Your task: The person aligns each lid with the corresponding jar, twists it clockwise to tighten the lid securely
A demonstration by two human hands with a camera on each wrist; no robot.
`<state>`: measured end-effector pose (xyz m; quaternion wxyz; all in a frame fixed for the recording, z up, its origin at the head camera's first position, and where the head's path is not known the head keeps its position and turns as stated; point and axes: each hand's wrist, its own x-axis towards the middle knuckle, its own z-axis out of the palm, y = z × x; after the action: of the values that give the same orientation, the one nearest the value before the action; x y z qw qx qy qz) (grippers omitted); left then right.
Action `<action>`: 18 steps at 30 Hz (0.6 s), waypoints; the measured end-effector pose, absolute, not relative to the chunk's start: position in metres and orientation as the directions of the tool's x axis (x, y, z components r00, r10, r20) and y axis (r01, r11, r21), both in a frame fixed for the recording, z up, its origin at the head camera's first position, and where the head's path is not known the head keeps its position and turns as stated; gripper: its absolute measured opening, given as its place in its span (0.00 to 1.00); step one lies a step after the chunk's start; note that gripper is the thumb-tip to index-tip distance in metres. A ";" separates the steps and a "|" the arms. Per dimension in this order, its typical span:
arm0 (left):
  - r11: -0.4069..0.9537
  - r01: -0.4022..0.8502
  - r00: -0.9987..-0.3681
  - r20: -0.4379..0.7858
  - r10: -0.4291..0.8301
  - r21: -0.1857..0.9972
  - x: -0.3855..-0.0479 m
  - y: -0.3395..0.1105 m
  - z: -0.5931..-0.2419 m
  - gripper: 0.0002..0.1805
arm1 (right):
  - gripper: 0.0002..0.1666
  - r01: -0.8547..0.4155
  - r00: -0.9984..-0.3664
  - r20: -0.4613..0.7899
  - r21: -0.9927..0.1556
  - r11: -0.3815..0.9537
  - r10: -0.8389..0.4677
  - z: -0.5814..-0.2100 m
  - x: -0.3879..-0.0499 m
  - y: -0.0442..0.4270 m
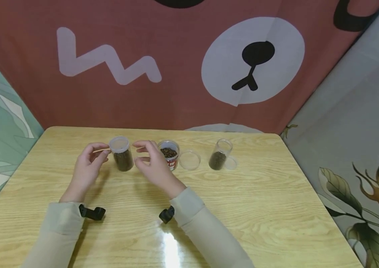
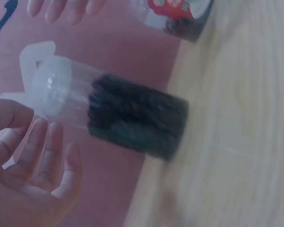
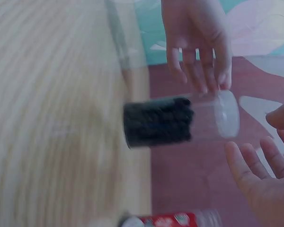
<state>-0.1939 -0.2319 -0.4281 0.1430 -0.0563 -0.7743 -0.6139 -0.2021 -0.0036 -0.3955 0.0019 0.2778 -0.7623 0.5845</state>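
A clear jar [image 1: 122,159] with a whitish lid [image 1: 119,143] on it stands upright on the table, more than half filled with something dark. Left of it is my left hand [image 1: 88,163], fingers loosely bent, fingertips close to the lid; whether they touch it I cannot tell. My right hand [image 1: 154,163] hovers on the jar's other side, fingers spread and a gap between them and the jar. Both wrist views show the jar [image 2: 132,116] between the two hands, and its lid [image 3: 226,114] lies level with the fingertips. Neither hand grips anything.
Partly behind my right hand stands an uncovered tub [image 1: 172,162] of brown pieces with a red label. Beside it lies a round clear lid [image 1: 190,160]. Farther right are an uncovered clear jar [image 1: 218,159] of dark pieces and a small clear lid [image 1: 231,163]. A printed cloth backs the table [image 1: 259,208].
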 end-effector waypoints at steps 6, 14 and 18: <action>0.305 0.264 -0.937 0.318 -0.143 0.915 -0.188 -0.223 -0.414 0.13 | 0.21 -0.522 -0.821 0.411 -0.822 0.229 -0.397 -0.386 -0.200 0.020; 0.352 0.372 -0.893 0.435 -0.116 0.859 -0.179 -0.206 -0.399 0.12 | 0.20 -0.580 -0.803 0.482 -0.769 0.270 -0.351 -0.382 -0.200 0.051; 0.336 0.413 -0.890 0.454 -0.051 0.847 -0.173 -0.194 -0.393 0.10 | 0.21 -0.580 -0.807 0.488 -0.759 0.295 -0.332 -0.383 -0.201 0.062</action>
<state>-0.1729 -0.1943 -0.3927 0.2054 -0.1141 -0.7911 -0.5647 -0.2007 0.0620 -0.3828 0.1194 0.2866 -0.7957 0.5201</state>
